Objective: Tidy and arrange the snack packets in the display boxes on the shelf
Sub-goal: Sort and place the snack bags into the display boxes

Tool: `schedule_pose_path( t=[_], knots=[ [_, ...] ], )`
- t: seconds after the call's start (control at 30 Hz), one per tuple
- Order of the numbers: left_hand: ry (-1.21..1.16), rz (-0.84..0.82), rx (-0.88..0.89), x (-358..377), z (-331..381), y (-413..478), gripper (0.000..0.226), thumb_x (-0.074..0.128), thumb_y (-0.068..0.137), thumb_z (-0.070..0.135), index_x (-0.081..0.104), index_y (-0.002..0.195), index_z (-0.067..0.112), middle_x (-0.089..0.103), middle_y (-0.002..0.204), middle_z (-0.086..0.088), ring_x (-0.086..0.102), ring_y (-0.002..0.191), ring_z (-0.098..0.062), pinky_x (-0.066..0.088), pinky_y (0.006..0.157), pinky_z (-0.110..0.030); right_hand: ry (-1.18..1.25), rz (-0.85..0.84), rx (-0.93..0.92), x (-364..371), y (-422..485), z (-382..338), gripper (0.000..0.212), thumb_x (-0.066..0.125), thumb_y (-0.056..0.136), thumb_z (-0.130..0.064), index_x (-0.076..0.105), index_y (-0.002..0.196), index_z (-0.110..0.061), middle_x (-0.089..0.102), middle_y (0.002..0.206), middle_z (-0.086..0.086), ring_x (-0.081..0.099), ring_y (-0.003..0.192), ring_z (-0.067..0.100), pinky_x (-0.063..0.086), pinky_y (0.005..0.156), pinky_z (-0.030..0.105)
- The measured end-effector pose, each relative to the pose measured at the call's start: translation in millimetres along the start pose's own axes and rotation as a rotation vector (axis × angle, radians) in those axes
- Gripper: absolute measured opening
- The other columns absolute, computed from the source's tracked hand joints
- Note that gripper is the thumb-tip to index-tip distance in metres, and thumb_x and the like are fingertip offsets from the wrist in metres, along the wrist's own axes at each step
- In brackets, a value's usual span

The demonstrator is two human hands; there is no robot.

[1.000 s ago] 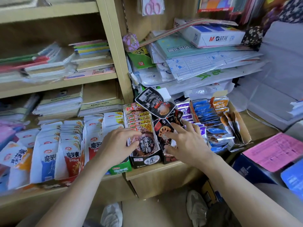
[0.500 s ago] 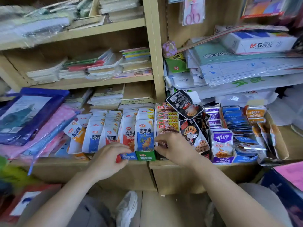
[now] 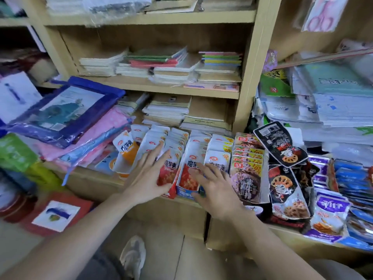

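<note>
Left hand (image 3: pixel 148 176) lies flat against the red packets (image 3: pixel 169 173), fingers straight; right hand (image 3: pixel 217 190) (fingers spread, grasping nothing) touches the neighbouring box (image 3: pixel 185 194) on the shelf (image 3: pixel 96 179).

White snack packets (image 3: pixel 217 158) in the middle display boxes (image 3: pixel 184 194): black characters 魔芋爽 run down the front, legible on the front packet of several rows. The right hand (image 3: pixel 216 190) covers the lower characters on one. A small red oval logo sits above the characters, too small to read.

Tilted orange-and-white packet (image 3: pixel 126 147) at the left end of the row: same 魔芋爽.

Brown packets (image 3: pixel 247 178) just right of the white ones: "10%" on a yellow corner flash, repeated down the row; large white 素牛排 on the front packet.

Purple packet (image 3: pixel 331 211): white characters, blurred, not certain.

Black packets (image 3: pixel 280 146): print illegible.
</note>
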State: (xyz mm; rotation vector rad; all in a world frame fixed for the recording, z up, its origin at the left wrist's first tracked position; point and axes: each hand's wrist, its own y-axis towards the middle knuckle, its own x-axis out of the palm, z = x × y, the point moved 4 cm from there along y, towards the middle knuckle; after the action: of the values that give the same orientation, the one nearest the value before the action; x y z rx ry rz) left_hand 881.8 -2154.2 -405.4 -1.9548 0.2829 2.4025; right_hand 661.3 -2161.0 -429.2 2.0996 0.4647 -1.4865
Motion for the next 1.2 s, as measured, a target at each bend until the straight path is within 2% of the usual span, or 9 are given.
schedule_pose_path(
  t=[0.17,0.3,0.4,0.5,0.6,0.67,0.77,0.93,1.2],
  knots=[
    [-0.028,-0.124,0.083,10,-26,19,0.112,0.057,0.076,0.079,-0.012,0.157,0.044,-0.015,0.165,0.021,-0.002,0.155,-0.013,0.011,0.125,-0.05,-0.214,-0.004,0.044,12,9,-3,0.039,0.07,0.078,-0.055,0.071,0.109,-0.032,0.058,0.136,0.002,0.048,0.13,0.036,0.047,0.092,0.062],
    [-0.122,0.002,0.106,5,-28,15,0.097,0.069,0.075,0.071,0.022,0.156,0.045,0.03,0.142,0.014,0.023,0.135,-0.01,0.036,0.105,-0.031,-0.207,0.039,0.099,14,13,-6,0.023,0.086,0.069,-0.044,0.074,0.084,-0.031,0.062,0.124,-0.001,0.052,0.125,0.034,0.046,0.089,0.06],
    [-0.154,0.195,0.166,-9,-30,8,0.051,0.077,0.074,0.06,0.065,0.121,0.042,0.045,0.112,0.019,0.036,0.113,-0.006,0.044,0.089,-0.028,-0.141,0.067,0.108,13,11,-5,0.019,0.083,0.075,-0.041,0.072,0.087,-0.031,0.061,0.128,-0.006,0.048,0.128,0.031,0.041,0.094,0.058],
    [-0.247,0.311,0.224,-19,-34,3,0.021,0.08,0.076,0.053,0.07,0.084,0.037,0.052,0.097,0.022,0.046,0.1,-0.005,0.047,0.081,-0.03,-0.039,0.173,0.127,6,10,-6,0.012,0.078,0.084,-0.036,0.074,0.092,-0.03,0.063,0.127,-0.01,0.046,0.125,0.027,0.031,0.092,0.046],
    [-0.316,0.301,0.238,-21,-32,6,0.023,0.071,0.081,0.059,0.071,0.084,0.037,0.057,0.097,0.023,0.05,0.099,-0.003,0.045,0.084,-0.025,-0.066,0.35,0.115,-10,24,-8,0.015,0.076,0.084,-0.034,0.075,0.098,-0.027,0.07,0.112,-0.014,0.046,0.112,0.026,0.018,0.082,0.033],
    [-0.33,0.304,0.23,-19,-29,12,0.031,0.064,0.083,0.062,0.075,0.093,0.034,0.059,0.103,0.023,0.052,0.102,-0.005,0.045,0.089,-0.027,-0.15,0.371,0.112,-19,43,-7,0.027,0.076,0.082,-0.038,0.073,0.107,-0.026,0.069,0.115,-0.013,0.045,0.112,0.027,0.02,0.08,0.035],
    [-0.34,0.287,0.218,-18,-24,22,0.033,0.064,0.078,0.064,0.073,0.082,0.033,0.062,0.106,0.023,0.053,0.104,-0.005,0.045,0.092,-0.032,-0.31,0.153,0.161,-15,69,-4,0.044,0.067,0.083,-0.054,0.068,0.119,-0.027,0.061,0.132,-0.011,0.036,0.127,0.032,0.029,0.092,0.049],
    [-0.383,0.243,0.192,-21,-29,33,0.035,0.065,0.073,0.066,0.066,0.067,0.032,0.067,0.097,0.021,0.057,0.1,-0.001,0.045,0.091,-0.033,-0.426,0.026,0.221,-6,77,1,0.077,0.061,0.077,-0.07,0.044,0.14,-0.029,0.044,0.144,-0.01,0.015,0.134,0.03,0.017,0.101,0.054],
    [-0.424,0.226,0.224,-18,-31,32,0.035,0.062,0.077,0.066,0.066,0.072,0.032,0.066,0.09,0.016,0.058,0.097,-0.006,0.048,0.084,-0.039,-0.436,0.025,0.288,0,80,3,0.061,0.081,0.062,-0.058,0.065,0.113,-0.027,0.056,0.125,-0.006,0.019,0.129,0.03,0.016,0.099,0.055]
  ],
)
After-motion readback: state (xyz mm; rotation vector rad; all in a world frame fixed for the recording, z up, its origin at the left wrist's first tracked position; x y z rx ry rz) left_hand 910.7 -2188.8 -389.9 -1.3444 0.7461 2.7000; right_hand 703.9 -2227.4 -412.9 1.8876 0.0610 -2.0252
